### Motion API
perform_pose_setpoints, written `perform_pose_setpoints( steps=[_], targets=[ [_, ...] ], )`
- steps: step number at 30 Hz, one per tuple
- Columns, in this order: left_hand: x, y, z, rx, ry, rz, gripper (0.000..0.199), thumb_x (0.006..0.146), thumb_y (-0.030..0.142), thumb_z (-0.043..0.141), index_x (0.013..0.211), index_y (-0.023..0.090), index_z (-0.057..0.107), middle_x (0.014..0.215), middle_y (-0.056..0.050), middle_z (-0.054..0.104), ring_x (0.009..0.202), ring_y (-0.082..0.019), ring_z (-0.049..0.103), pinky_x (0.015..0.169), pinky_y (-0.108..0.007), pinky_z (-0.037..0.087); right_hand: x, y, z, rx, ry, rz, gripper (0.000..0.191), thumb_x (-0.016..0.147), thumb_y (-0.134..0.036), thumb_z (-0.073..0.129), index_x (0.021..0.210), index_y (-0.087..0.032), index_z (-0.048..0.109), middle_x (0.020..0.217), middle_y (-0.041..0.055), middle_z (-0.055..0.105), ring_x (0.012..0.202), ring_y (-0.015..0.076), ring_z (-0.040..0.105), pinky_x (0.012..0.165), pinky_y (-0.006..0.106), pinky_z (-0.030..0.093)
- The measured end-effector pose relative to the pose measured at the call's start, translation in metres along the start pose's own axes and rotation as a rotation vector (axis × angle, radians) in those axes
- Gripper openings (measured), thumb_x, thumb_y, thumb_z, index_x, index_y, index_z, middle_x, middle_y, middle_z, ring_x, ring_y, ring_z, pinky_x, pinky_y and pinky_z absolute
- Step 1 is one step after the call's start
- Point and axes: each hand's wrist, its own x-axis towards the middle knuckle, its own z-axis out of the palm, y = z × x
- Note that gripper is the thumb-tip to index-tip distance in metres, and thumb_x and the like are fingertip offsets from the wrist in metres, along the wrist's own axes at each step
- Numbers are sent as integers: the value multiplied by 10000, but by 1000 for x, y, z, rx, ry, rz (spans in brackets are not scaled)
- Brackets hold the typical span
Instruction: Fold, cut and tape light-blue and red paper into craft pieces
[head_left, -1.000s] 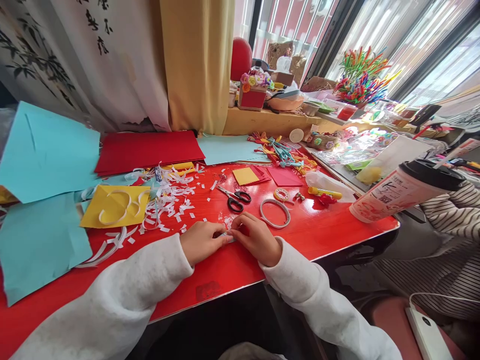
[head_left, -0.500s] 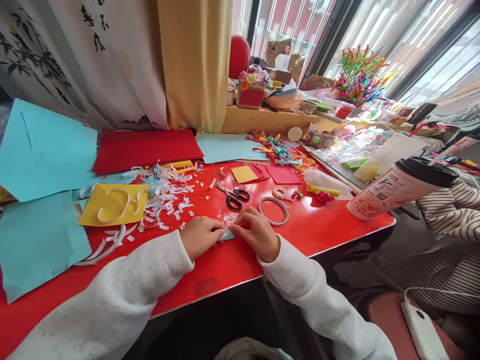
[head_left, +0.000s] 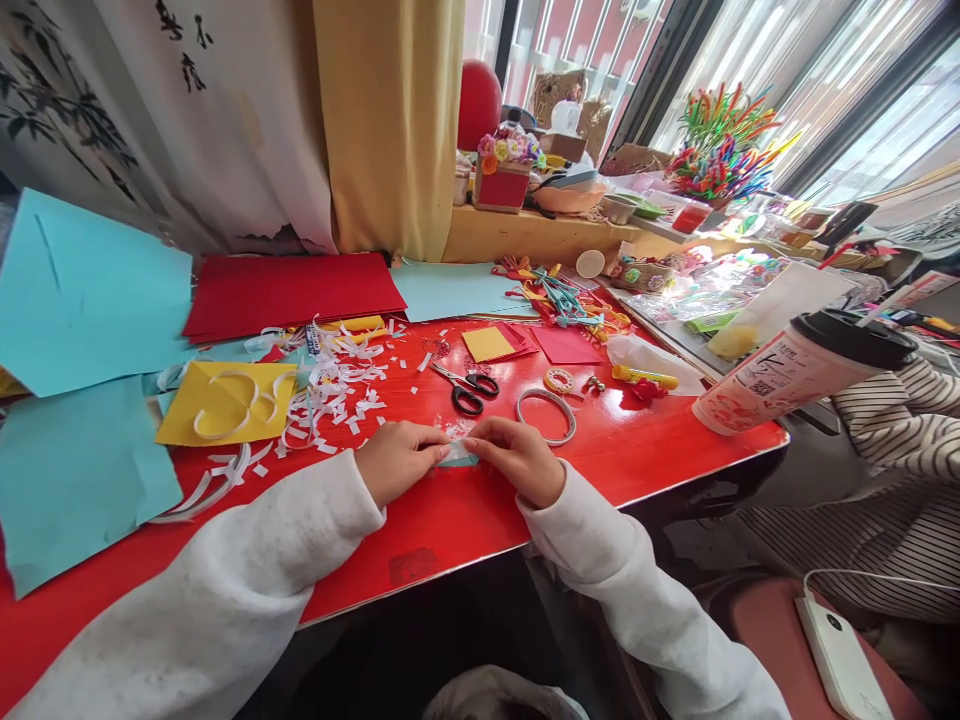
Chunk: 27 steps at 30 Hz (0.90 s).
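Between my two hands, low over the red table, is a small light-blue piece of paper (head_left: 459, 458) with a whitish strip along its upper edge. My left hand (head_left: 401, 460) pinches its left end between thumb and fingers. At the other end, my right hand (head_left: 519, 455) pinches it the same way. Much of the piece is covered by my fingers. Just beyond my hands lie black-handled scissors (head_left: 469, 390), slightly spread, blades pointing left. A roll of tape (head_left: 546, 417) lies flat beyond my right hand, and a smaller yellow-and-white roll (head_left: 559, 380) lies behind it.
White paper scraps (head_left: 345, 385) and a yellow envelope-like sheet (head_left: 229, 400) lie left, beside large light-blue sheets (head_left: 82, 490). Red paper (head_left: 296, 295) is stacked behind. A lidded cup (head_left: 799, 370) stands at the right edge, near a person's striped sleeve (head_left: 900, 410).
My hands have moved slightly apart, and more of the light-blue paper with its whitish strip shows between them. Both still pinch it. The view has shifted a little.
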Motion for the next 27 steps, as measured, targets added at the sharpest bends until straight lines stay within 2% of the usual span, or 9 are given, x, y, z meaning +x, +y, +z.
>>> perform_pose_setpoints(
  steps=[3, 8, 14, 18, 23, 25, 27],
  targets=[
    [0, 2, -1, -18, -11, 0, 295, 725, 320, 394, 834, 170, 624, 689, -12, 622, 656, -139, 529, 603, -227, 360, -1, -2, 0, 174, -20, 77, 247, 681, -390, 524, 700, -143, 539, 611, 1, 554, 487, 85, 511, 463, 217, 446],
    [-1, 4, -3, -4, 51, -19, 278, 729, 323, 388, 784, 179, 619, 622, 4, 596, 613, -126, 509, 582, -222, 345, 0, -5, -2, 381, -69, 203, 272, 656, -393, 549, 760, -141, 548, 603, 5, 593, 523, 114, 585, 505, 233, 490],
    [-1, 2, 0, 13, 127, 10, 289, 715, 395, 417, 739, 187, 618, 668, 12, 604, 612, -115, 491, 572, -214, 335, -2, -2, 0, 396, -156, 194, 275, 639, -377, 571, 732, -120, 546, 588, 11, 601, 527, 109, 595, 508, 220, 487],
    [1, -1, 0, -27, 107, 8, 309, 713, 405, 426, 722, 169, 626, 650, 7, 605, 619, -117, 498, 576, -212, 343, -3, -3, 0, 406, -182, 195, 287, 643, -378, 567, 763, -119, 548, 600, 13, 605, 547, 110, 598, 529, 227, 489],
    [3, -5, -2, -132, 62, 19, 323, 729, 400, 409, 790, 165, 623, 768, -10, 622, 731, -143, 530, 656, -224, 375, -1, -5, -2, 388, -88, 169, 246, 656, -364, 560, 701, -124, 536, 540, -5, 575, 455, 82, 552, 460, 202, 454],
    [3, -5, -2, -174, 59, 40, 283, 708, 375, 450, 806, 170, 620, 802, -16, 623, 761, -148, 533, 680, -229, 381, 0, -6, -2, 383, -12, 121, 239, 657, -351, 564, 760, -137, 532, 550, -12, 569, 453, 78, 539, 460, 205, 450],
    [3, -5, -3, -247, 34, 35, 260, 692, 356, 476, 814, 170, 611, 758, -17, 625, 730, -144, 543, 667, -230, 392, 0, -7, -2, 374, 48, 38, 276, 670, -341, 557, 874, -160, 511, 632, 0, 590, 534, 96, 567, 521, 229, 473]
  ],
)
